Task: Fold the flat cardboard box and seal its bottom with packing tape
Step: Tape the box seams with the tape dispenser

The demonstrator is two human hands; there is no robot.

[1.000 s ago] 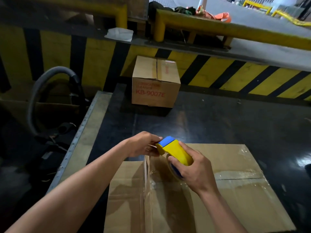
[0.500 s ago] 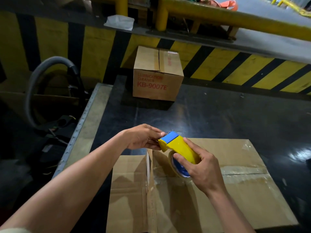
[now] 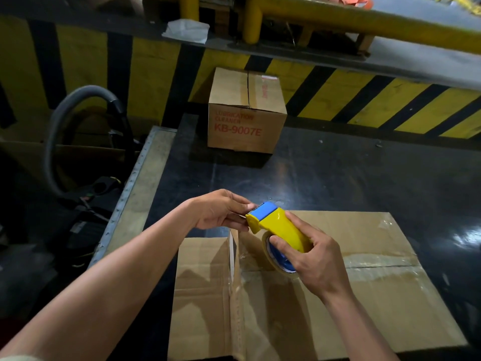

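Observation:
A brown cardboard box (image 3: 377, 303) stands on the dark table with its taped bottom seam facing up; a loose flap (image 3: 203, 282) hangs off its left side. My right hand (image 3: 309, 256) grips a yellow tape dispenser (image 3: 278, 225) with a blue front pad and a roll of clear tape, held just above the box's far left corner. My left hand (image 3: 221, 212) pinches at the dispenser's blade end; I cannot make out whether tape is between its fingers.
A sealed box marked KB-9007E (image 3: 244, 113) stands at the table's far edge against a yellow-and-black striped wall (image 3: 364, 100). A grey hose (image 3: 78, 100) and dark gear lie off the table's left edge (image 3: 130, 191). Yellow rails (image 3: 364, 22) run above.
The view has tilted slightly down and both hands with the dispenser sit a bit higher in frame. The hands keep the same hold on the dispenser.

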